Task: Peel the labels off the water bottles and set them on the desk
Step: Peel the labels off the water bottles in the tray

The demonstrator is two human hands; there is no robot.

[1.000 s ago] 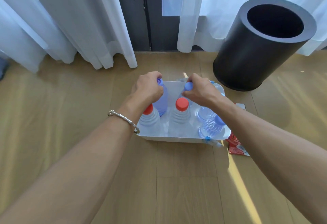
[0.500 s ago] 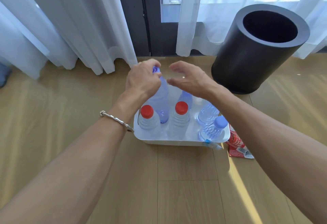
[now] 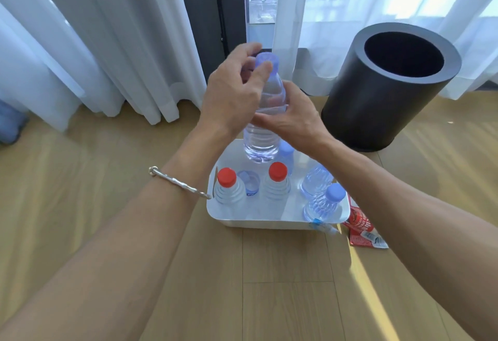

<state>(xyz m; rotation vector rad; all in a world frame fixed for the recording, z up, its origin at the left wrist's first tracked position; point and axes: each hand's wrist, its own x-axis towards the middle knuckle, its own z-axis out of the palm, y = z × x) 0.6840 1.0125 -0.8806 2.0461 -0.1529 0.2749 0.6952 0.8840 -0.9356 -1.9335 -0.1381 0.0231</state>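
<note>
Wood floor (image 3: 283, 273) w/ white curtains (image 3: 107, 44) hanging at back. Black bin (image 3: 388, 92) standing far right. White tub (image 3: 269, 223) sitting on floor, centre. Bottle (image 3: 261, 141), blue cap, being held upright over tub's far end: left grip (image 3: 231, 98) curling round neck/cap, right grip (image 3: 293, 125) wrapping round mid-body. Red-cap btls (image 3: 229, 189) + blue-cap btl (image 3: 323, 203) standing in tub. Red labels (image 3: 361, 230) lying on floor just right of tub. Bracelet (image 3: 177, 181) sitting on left wrist.
</note>
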